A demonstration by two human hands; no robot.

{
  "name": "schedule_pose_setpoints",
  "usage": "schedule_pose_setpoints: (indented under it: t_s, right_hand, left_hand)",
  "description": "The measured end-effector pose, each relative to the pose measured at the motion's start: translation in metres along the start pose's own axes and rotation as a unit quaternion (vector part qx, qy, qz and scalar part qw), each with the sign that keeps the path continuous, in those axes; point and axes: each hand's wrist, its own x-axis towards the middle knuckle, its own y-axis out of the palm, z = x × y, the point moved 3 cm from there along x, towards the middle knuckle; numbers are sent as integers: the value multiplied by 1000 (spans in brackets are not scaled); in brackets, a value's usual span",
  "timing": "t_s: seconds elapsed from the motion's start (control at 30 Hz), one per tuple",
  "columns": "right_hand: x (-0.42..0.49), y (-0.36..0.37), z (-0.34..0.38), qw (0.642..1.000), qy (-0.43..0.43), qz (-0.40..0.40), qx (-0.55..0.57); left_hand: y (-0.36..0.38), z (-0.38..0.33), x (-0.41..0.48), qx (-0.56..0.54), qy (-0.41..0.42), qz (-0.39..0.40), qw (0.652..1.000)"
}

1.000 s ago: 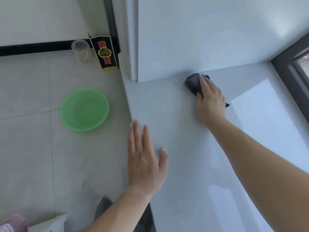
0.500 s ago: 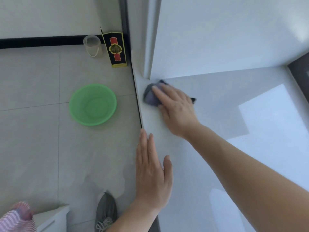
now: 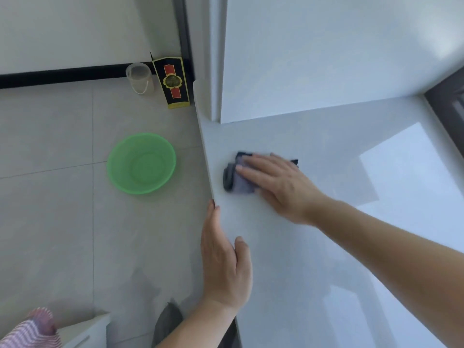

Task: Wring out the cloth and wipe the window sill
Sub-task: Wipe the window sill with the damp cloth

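A dark grey cloth (image 3: pixel 236 180) lies bunched on the white window sill (image 3: pixel 313 259), close to its left edge. My right hand (image 3: pixel 278 183) presses flat on top of the cloth, fingers pointing left, and covers most of it. My left hand (image 3: pixel 226 257) rests palm down on the sill's left edge, nearer to me, fingers together and the thumb spread out. It holds nothing.
A green plastic basin (image 3: pixel 141 163) sits on the tiled floor left of the sill. A clear cup (image 3: pixel 139 77) and a black and red box (image 3: pixel 172 82) stand by the wall. The dark window frame (image 3: pixel 449 106) borders the sill at right. A grey shoe (image 3: pixel 167 322) is below.
My right hand has slid the cloth from the wall corner leftward to the sill's edge, then toward me along it. The left hand has stayed on the sill's edge.
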Motion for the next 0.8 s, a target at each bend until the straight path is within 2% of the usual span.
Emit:
schedule_pose_setpoints:
  t_s: [0.07,0.1,0.23,0.3,0.37,0.43,0.5,0.6,0.63,0.7,0.73,0.8]
  right_hand:
    - [10,0,-1,995,90,-45,20]
    - [6,3,7,992,108,-64,24]
    - [-56,17,51,999,27,-31,31]
    - [-69,11,44,1000,2,-7,29]
    - [-61,8,20,997,70,-25,24]
    - [-54,3,4,976,202,-72,36]
    - [-56,7,17,963,251,-93,36]
    - [-83,13,42,986,154,-49,41]
    - [-97,9,35,987,147,-43,41]
    - [-127,-1,-1,971,226,-75,32]
    - [-145,-7,-25,947,301,-105,29]
    - [-184,-21,-68,874,458,-161,26]
  left_hand:
    - [0,5,-1,-20,-8,2,1000]
    - [0,4,-1,-28,-11,7,1000]
    - [-2,0,-1,32,21,18,999]
    - [-1,-2,0,74,56,26,995]
    - [-3,-7,3,111,80,37,990]
    - [-6,-15,9,129,114,55,984]
    - [-13,-22,20,135,151,64,977]
    - [-14,-34,44,173,202,91,960]
    - [-8,-39,50,191,219,112,950]
    - [11,-55,60,220,256,159,928]
    - [23,-63,64,233,272,179,916]
    - [44,-76,69,255,297,209,896]
